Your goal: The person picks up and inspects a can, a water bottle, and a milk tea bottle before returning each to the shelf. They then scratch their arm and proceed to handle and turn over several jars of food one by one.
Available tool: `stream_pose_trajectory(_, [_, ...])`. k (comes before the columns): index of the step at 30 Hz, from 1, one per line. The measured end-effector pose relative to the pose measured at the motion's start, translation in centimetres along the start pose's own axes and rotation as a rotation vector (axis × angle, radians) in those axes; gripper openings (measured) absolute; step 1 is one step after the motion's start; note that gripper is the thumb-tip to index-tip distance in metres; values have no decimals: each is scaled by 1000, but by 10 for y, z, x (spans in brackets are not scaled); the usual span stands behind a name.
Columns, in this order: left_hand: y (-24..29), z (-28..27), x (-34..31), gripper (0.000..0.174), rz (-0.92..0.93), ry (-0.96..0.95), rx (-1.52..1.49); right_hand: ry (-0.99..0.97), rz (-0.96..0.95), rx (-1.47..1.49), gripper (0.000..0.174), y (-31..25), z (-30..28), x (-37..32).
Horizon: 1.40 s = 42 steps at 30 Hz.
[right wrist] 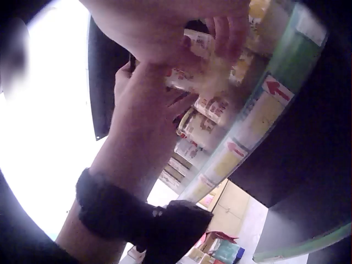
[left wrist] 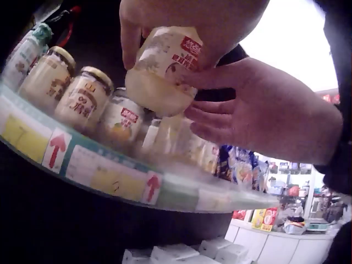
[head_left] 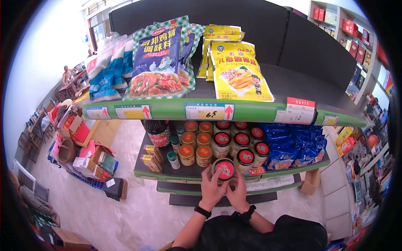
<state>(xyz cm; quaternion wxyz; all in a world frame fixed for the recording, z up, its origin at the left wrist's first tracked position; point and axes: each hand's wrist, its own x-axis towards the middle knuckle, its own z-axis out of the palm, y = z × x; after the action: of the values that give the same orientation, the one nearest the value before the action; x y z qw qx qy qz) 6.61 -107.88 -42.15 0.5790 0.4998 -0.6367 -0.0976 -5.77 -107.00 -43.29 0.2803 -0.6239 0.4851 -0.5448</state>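
In the head view I hold a glass jar (head_left: 224,169) with a black-rimmed red lid just in front of the middle shelf. My left hand (head_left: 212,189) grips its left side. My right hand (head_left: 238,191) holds it from the right. The left wrist view shows the jar (left wrist: 165,71) tilted, its pale contents and printed label visible. There my left hand (left wrist: 192,16) is above it, while fingers of my right hand (left wrist: 264,107) lie against its side. In the right wrist view the hands hide much of the jar. Similar black-lidded jars (head_left: 246,158) stand right behind it.
Gold-lidded jars (head_left: 186,154), a green-capped shaker (head_left: 173,160) and blue packets (head_left: 289,146) share the middle shelf. Above, the green shelf edge (head_left: 251,112) juts out over them, bearing yellow packets (head_left: 240,75) and a seasoning bag (head_left: 157,62). Boxes (head_left: 90,163) stand on the floor at left.
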Motion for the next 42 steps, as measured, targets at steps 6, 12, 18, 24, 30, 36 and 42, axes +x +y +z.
stream_pose_trajectory(6, [43, -32, 0, 79, 167, 131, -144, 42, -285, -264, 69, -48, -28, -7])
stream_pose_trajectory(12, [84, -69, 25, 84, 422, 134, -142, 128, -576, -162, 77, -88, -43, 4])
stream_pose_trajectory(18, [132, -89, 82, 59, 433, -18, -473, 277, -668, -62, 69, -126, -61, 41])
stream_pose_trajectory(24, [182, -69, 146, 63, 644, 83, -624, 479, -730, 75, 60, -157, -77, 99])
stream_pose_trajectory(30, [220, -52, 220, 86, 862, 202, -278, 658, -904, -232, 61, -210, -111, 155])
stream_pose_trajectory(36, [231, -21, 266, 86, 680, 85, -298, 605, -823, -368, 63, -231, -132, 197])
stream_pose_trajectory(42, [227, -7, 276, 82, 508, 8, -152, 497, -713, -457, 61, -222, -145, 215])
